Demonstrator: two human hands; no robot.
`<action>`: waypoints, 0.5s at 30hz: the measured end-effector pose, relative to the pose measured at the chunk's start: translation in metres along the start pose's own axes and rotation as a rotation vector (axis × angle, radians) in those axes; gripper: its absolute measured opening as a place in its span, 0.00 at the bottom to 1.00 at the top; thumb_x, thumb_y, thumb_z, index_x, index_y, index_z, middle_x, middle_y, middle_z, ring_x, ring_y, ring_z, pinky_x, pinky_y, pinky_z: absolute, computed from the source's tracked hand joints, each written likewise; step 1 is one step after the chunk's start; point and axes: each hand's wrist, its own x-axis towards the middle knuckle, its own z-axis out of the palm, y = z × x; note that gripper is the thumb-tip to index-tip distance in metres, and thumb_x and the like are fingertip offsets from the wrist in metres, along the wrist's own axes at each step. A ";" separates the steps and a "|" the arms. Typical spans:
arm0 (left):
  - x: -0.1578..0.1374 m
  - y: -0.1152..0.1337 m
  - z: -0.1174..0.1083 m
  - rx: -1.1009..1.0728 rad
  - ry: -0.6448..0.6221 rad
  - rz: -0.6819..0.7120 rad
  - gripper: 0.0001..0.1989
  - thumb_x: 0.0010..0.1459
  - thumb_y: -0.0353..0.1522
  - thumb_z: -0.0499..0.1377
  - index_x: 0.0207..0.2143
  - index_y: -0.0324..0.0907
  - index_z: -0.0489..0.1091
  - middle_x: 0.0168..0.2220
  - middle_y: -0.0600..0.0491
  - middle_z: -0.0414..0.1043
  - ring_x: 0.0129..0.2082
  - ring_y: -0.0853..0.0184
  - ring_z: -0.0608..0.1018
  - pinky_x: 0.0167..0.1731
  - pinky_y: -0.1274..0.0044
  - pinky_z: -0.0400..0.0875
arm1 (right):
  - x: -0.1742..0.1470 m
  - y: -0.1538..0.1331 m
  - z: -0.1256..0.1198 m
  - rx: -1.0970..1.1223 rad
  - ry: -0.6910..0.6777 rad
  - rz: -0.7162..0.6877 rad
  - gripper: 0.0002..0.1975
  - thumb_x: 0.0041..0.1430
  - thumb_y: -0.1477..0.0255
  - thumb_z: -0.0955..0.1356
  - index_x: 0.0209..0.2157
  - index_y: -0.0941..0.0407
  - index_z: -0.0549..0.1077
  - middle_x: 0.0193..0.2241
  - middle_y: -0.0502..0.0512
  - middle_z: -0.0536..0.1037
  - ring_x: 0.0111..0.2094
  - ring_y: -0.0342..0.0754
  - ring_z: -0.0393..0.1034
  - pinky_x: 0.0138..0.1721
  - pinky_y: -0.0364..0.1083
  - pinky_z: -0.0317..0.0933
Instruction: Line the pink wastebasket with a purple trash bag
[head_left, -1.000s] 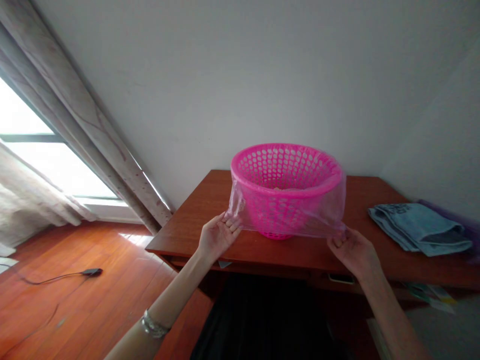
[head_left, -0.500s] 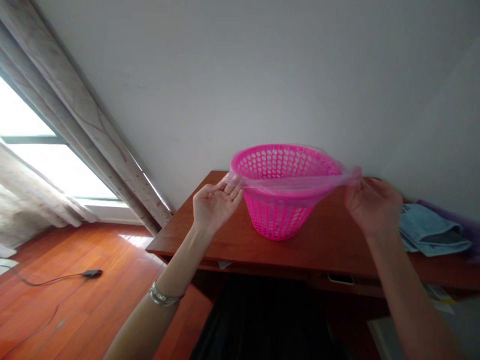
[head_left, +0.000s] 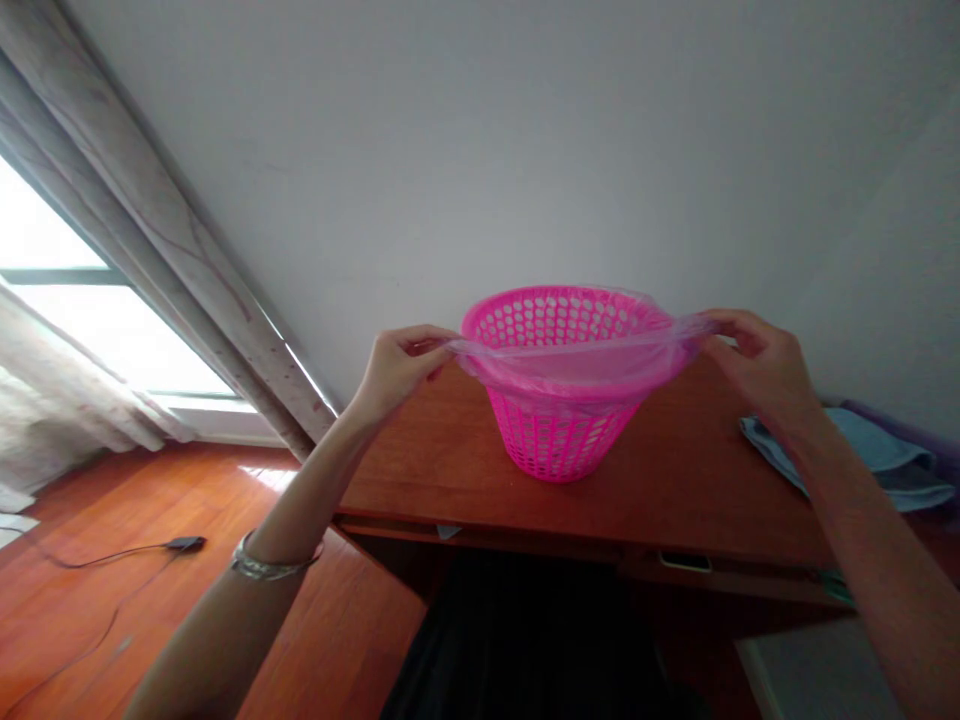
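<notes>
A bright pink plastic basket point(head_left: 559, 445) with a perforated wall stands upright on a brown wooden desk point(head_left: 427, 450). Over its rim lies a thin, see-through pinkish plastic bag point(head_left: 592, 363), its edge stretched straight across the front of the opening. To the left of the basket, my left hand point(head_left: 409, 365) pinches one end of that edge. On the opposite side my right hand point(head_left: 757, 355) pinches the other end, a little out from the rim. Part of the bag hangs down outside the front of the basket.
A folded light blue cloth point(head_left: 874, 450) lies on the desk at the right, partly behind my right forearm, beside something purple. A phone-like object point(head_left: 685, 562) sits under the desk top. A black adapter with cables point(head_left: 185, 544) rests on the floor near the curtain point(head_left: 187, 240).
Both hands have turned from palms up to pinching the bag's edge from above. My left hand has shifted slightly left and up. The basket stays in place.
</notes>
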 end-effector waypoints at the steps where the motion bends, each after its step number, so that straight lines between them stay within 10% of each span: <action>1: 0.007 0.001 -0.001 0.017 0.005 0.009 0.07 0.46 0.19 0.64 0.27 0.36 0.77 0.22 0.54 0.73 0.19 0.76 0.69 0.19 0.84 0.60 | 0.006 0.001 0.001 0.014 -0.011 0.023 0.09 0.54 0.69 0.71 0.37 0.56 0.77 0.37 0.52 0.77 0.38 0.42 0.70 0.43 0.43 0.64; 7: 0.066 0.011 -0.004 -0.201 -0.093 -0.034 0.08 0.54 0.23 0.57 0.23 0.36 0.72 0.27 0.52 0.73 0.29 0.72 0.74 0.33 0.79 0.68 | 0.060 0.016 0.007 0.559 -0.036 0.333 0.10 0.55 0.77 0.66 0.20 0.59 0.67 0.18 0.47 0.66 0.21 0.37 0.59 0.24 0.40 0.54; 15: 0.143 -0.008 -0.013 0.087 -0.240 -0.403 0.18 0.60 0.28 0.54 0.16 0.40 0.60 0.14 0.60 0.50 0.13 0.77 0.54 0.21 0.80 0.50 | 0.120 0.057 -0.010 0.488 -0.216 0.695 0.20 0.59 0.74 0.60 0.14 0.57 0.53 0.10 0.41 0.52 0.15 0.31 0.41 0.21 0.40 0.39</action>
